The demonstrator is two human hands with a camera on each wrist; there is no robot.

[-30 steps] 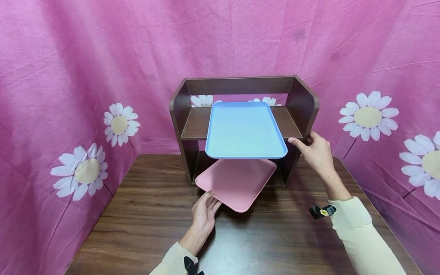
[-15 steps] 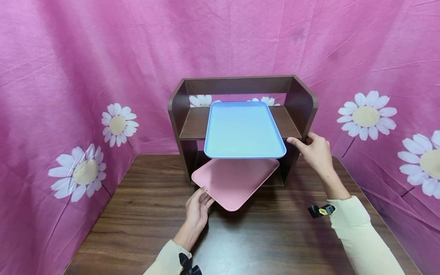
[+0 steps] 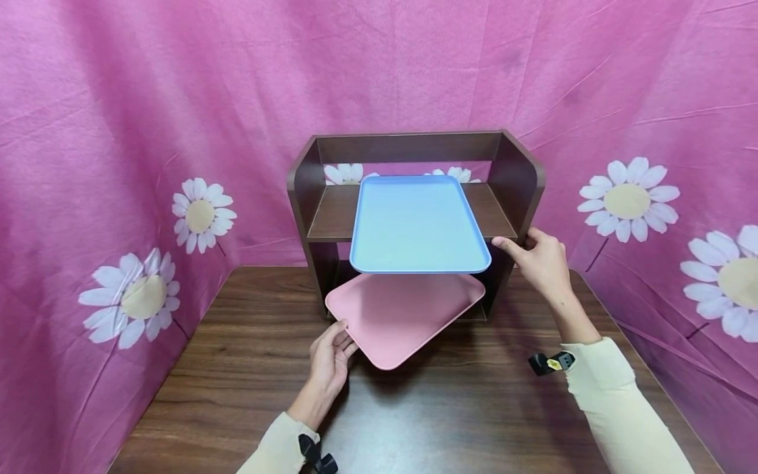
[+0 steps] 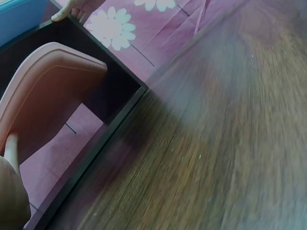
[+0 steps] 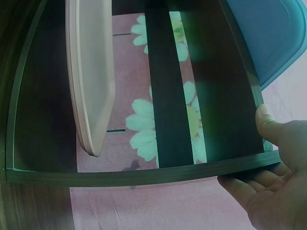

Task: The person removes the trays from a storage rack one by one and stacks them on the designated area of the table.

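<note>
A pink tray (image 3: 397,319) is tilted partly inside the lower compartment of a dark brown two-tier shelf (image 3: 408,146). My left hand (image 3: 330,362) pinches its near left edge, thumb on top and fingers beneath; the left wrist view shows the tray's underside raised off the shelf floor. On the upper shelf lies a light blue tray (image 3: 420,224), its front sticking out past the board and hiding the pink tray's rear. With my right hand (image 3: 539,263) I grip the shelf's right side panel, thumb at the upper board's front edge, as the right wrist view also shows.
The shelf stands at the back of a wood-grain table (image 3: 249,342). Behind and on both sides hangs a pink curtain (image 3: 237,79) printed with white daisies. The blue tray's front lip overhangs the lower opening.
My left hand has moved left with the pink tray's near edge, so the tray has swung round and its near corner points further left. The right hand keeps its grip on the shelf.
</note>
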